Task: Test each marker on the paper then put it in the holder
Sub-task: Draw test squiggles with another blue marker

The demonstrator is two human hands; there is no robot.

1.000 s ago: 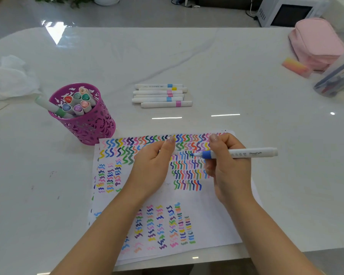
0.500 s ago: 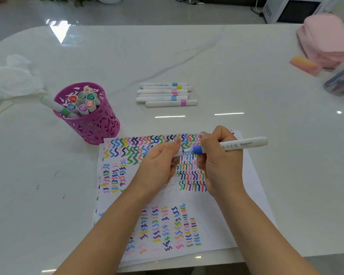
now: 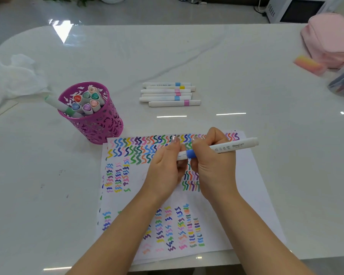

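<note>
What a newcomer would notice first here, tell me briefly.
The paper at the near edge, crowded with coloured squiggles, draws the eye. Over it the right hand grips a blue-banded marker while the left hand pinches its cap. At its far left corner stands a purple holder of markers.

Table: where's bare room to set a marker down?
Bare: between the loose markers and the paper; right of the paper; left of it, in front of the holder. Crowded: far right by the pink pouch.

Bare forearms; left hand [image 3: 163,167] and right hand [image 3: 213,165] have short nails (faintly glossy).
</note>
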